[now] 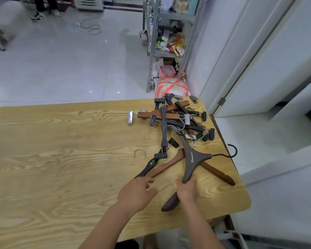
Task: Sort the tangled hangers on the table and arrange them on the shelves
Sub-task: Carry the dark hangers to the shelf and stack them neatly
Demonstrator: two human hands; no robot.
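1. Noted right hand [187, 190] first; fingers curled tight round the near arm end of a dark grey-brown wooden coat hanger with a black hook [196, 159]; gripped from above; hanger's body angled away toward the table's right edge, hook reaching out over that edge.
2. Under the same hand, a second dark brown wooden arm end [171, 202], pointing toward the near edge; held or merely covered, cannot tell.
3. Left hand [138, 191] loose; fingers half straight, holding nothing; index fingertip just beside the near tip of a reddish-brown wooden coat hanger [171, 163]; touching or not, cannot tell.
4. Just left of that tip, a black wooden coat hanger with a silver hook and yellow lettering [151, 165]; flat on the table, near end by the left fingertips.
5. Reddish-brown hanger crossed beneath the grey-brown one; its other arm out to the right, near the table's edge.
6. Further out, a tangled heap of brown and black clip hangers [178, 117] at the far right corner; far arm of the grey-brown hanger buried in it.
7. All of it on a light wood-grain table [61, 150].
8. Beyond the table, a grey metal shelf rack [164, 54] stacked with coloured packets; an orange-and-white bag [172, 85] at its foot; a loose cable [92, 27] on the white tiled floor [52, 69]; a person's legs [38, 14] far left.
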